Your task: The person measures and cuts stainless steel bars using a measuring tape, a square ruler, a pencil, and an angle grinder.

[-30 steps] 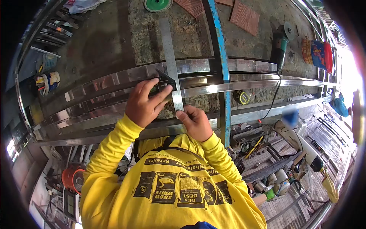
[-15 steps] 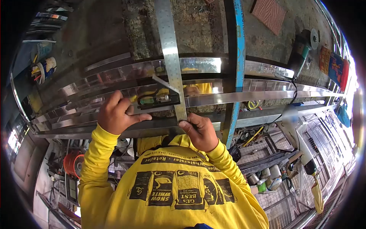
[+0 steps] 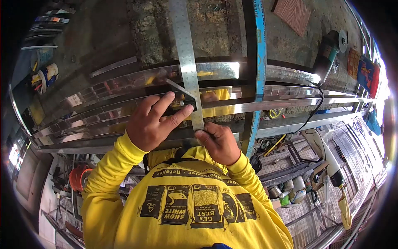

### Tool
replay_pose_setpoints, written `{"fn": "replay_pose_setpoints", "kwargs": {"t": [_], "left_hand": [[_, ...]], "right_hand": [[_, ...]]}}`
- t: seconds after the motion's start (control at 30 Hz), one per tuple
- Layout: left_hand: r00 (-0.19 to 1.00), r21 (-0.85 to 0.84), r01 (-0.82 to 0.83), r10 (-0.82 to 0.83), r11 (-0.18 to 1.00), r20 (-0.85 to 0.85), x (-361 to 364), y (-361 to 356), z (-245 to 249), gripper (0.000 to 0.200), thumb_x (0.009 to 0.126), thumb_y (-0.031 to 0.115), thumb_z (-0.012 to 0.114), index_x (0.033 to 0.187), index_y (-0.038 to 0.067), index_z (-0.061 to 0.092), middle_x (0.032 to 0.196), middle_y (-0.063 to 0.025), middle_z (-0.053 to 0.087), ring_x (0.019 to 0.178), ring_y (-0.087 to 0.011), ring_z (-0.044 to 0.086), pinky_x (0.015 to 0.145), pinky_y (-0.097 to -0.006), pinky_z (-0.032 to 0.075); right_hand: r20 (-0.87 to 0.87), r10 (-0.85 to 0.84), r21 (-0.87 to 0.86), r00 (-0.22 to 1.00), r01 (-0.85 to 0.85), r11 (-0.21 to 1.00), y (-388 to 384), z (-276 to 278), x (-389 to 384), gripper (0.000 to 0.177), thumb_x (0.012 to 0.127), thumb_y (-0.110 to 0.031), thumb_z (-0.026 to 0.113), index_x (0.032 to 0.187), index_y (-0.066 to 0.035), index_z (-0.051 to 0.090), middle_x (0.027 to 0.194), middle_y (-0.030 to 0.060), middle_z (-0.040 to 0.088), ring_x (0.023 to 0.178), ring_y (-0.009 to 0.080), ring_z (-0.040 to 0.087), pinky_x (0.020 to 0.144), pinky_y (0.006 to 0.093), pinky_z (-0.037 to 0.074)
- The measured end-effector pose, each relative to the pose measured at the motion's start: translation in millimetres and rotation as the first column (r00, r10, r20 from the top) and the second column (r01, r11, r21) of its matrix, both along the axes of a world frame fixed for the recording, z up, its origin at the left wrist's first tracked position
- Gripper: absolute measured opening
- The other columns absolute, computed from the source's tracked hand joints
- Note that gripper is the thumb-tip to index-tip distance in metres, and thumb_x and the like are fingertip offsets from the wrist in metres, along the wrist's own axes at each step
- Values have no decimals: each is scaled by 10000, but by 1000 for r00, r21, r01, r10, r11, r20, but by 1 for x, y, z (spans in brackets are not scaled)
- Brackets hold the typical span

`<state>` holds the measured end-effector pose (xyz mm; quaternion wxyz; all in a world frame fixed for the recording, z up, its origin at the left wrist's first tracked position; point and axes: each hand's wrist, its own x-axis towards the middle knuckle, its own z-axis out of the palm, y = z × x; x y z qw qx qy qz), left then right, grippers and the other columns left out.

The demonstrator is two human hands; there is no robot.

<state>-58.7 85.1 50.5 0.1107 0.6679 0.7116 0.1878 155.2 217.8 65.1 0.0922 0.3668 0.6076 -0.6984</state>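
A combination square (image 3: 188, 68) lies across several shiny metal bars (image 3: 232, 108), its long ruled blade pointing away from me. My left hand (image 3: 149, 122) reaches over the square's dark head, thumb and forefinger on it near the blade; the hand covers most of the head and its vial. Pinched between the thumb and fingers of my right hand (image 3: 219, 141) is the near end of the blade. To the right of both hands, a tube with a blue printed strip (image 3: 260, 50) runs crosswise over the bars.
An angle grinder (image 3: 327, 58) with its cord rests at the right, beside a colourful packet (image 3: 362, 70). A wood-grain board (image 3: 291, 16) lies at the back. A tape measure (image 3: 275, 113) sits among the bars. At the far left is a container of tools (image 3: 45, 78).
My left hand has moved right and away from me, from beside the square's head onto it, covering the green vial. My right hand stays on the blade's end.
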Motion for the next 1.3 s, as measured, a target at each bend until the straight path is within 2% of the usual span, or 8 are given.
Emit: {"fn": "replay_pose_setpoints", "kwargs": {"t": [0.3, 0.4, 0.5, 0.6, 0.93, 1.03, 1.13, 1.3], "left_hand": [[998, 28, -45, 44, 999, 45, 5, 2, -2, 561, 791, 69, 801, 1292, 317, 750, 1358, -7, 533, 1033, -252, 551, 829, -320, 580], [998, 29, -45, 44, 999, 44, 6, 4, 0, 544, 802, 78, 809, 1288, 315, 752, 1354, 6, 534, 1030, -247, 546, 819, -316, 578], [998, 21, -37, 36, 999, 49, 6, 4, 0, 517, 820, 89, 809, 1280, 316, 756, 1353, 15, 532, 1032, -243, 540, 817, -315, 577], [998, 41, -18, 16, 999, 53, 6, 4, -2, 444, 812, 109, 836, 1232, 240, 779, 1334, -30, 536, 1026, -274, 566, 839, -360, 550], [999, 16, -16, 15, 1000, 43, 6, 4, -1, 477, 809, 94, 824, 1251, 265, 769, 1349, -8, 527, 1017, -264, 550, 831, -341, 559], [998, 9, -32, 32, 999, 54, 7, 4, -1, 518, 811, 77, 808, 1269, 312, 760, 1356, 26, 531, 1029, -251, 533, 804, -311, 581], [998, 20, -31, 29, 999, 59, 6, 7, 0, 508, 806, 77, 811, 1262, 295, 765, 1353, 22, 532, 1027, -249, 538, 805, -312, 580], [996, 50, -19, 15, 999, 87, 6, 7, -2, 498, 794, 74, 836, 1257, 243, 765, 1347, -20, 532, 1022, -265, 557, 834, -349, 558]], "right_hand": [[75, -154, -32, 985, 156, 987, -2, 2, 14, 165, 973, -142, 682, 914, 11, 668, 731, 184, 623, 644, 375, 594, 625, 391, 488], [99, -94, 372, 991, 51, 927, 13, 4, 32, 92, 961, -48, 601, 952, 30, 648, 847, 174, 668, 738, 279, 640, 702, 358, 509], [105, -12, 594, 994, -53, 803, 25, 7, 51, 242, 877, 28, 487, 1057, 32, 649, 863, 184, 667, 745, 353, 648, 705, 389, 517], [171, -81, 463, 982, -7, 886, 29, 19, 57, 171, 864, 65, 530, 1005, 15, 613, 880, 216, 659, 826, 458, 635, 727, 475, 512], [215, -252, 251, 943, 196, 948, 17, 11, 59, 325, 997, 45, 464, 1282, 57, 618, 1129, 142, 752, 934, 185, 738, 821, 312, 598], [309, -186, 153, 933, 145, 978, 18, 3, 65, 365, 955, 98, 443, 1282, 56, 600, 1109, 187, 737, 925, 221, 753, 840, 310, 597], [180, -428, -231, 886, 461, 857, 8, -13, 75, 319, 968, 97, 415, 1227, 76, 599, 1176, 195, 707, 1025, 233, 733, 903, 315, 589], [149, -577, -600, 803, 537, 593, 13, 0, 65, 229, 1020, 62, 485, 1213, 72, 608, 1224, 223, 685, 1080, 272, 721, 950, 344, 600]]}}
